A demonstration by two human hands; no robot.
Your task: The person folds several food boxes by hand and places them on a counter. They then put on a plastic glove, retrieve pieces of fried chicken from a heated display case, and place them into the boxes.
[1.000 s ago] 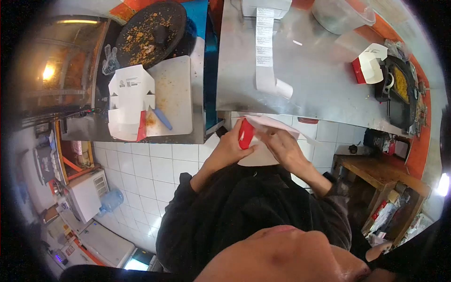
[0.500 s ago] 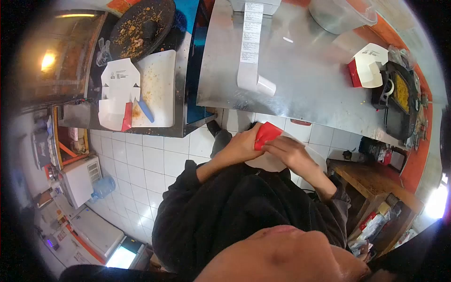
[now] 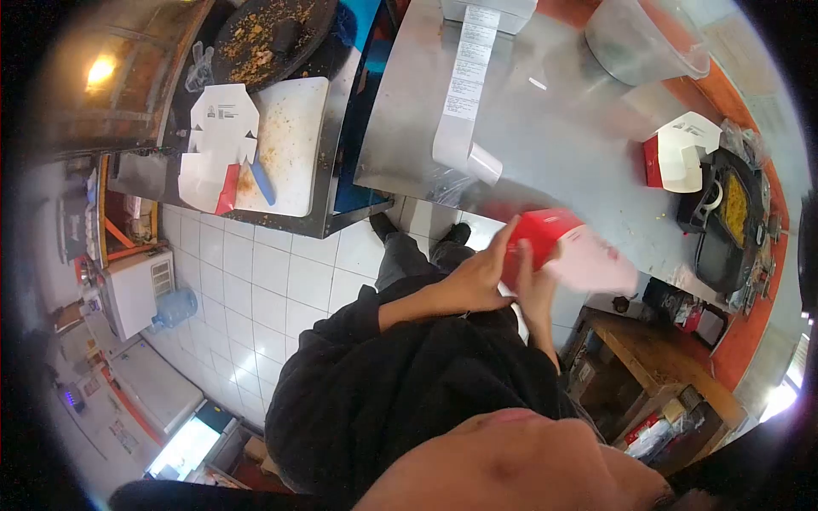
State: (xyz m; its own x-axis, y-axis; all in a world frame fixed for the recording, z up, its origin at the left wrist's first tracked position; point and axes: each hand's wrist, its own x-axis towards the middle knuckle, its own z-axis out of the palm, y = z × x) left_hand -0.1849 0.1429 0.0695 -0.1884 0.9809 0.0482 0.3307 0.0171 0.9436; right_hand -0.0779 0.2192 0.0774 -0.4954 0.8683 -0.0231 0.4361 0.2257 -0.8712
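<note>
Between my two hands is a red and white cardboard food box, partly folded, in front of the steel table's edge. My left hand grips its left side, with the fingers along the red wall. From below, my right hand closes on the near side of the box; some of its fingers are hidden or blurred. The pale flap on the right is smeared by motion. On the table at the right stands another red and white food box, its lid up.
A long receipt strip curls on the steel table, with a clear plastic tub at the back. Leftward, a flattened carton and a blue-handled tool lie on a white cutting board, near a stone mortar.
The box in my hands has moved up and right and now shows more of its red wall and pale flap. My right hand has turned from the box's right side to beneath it.
</note>
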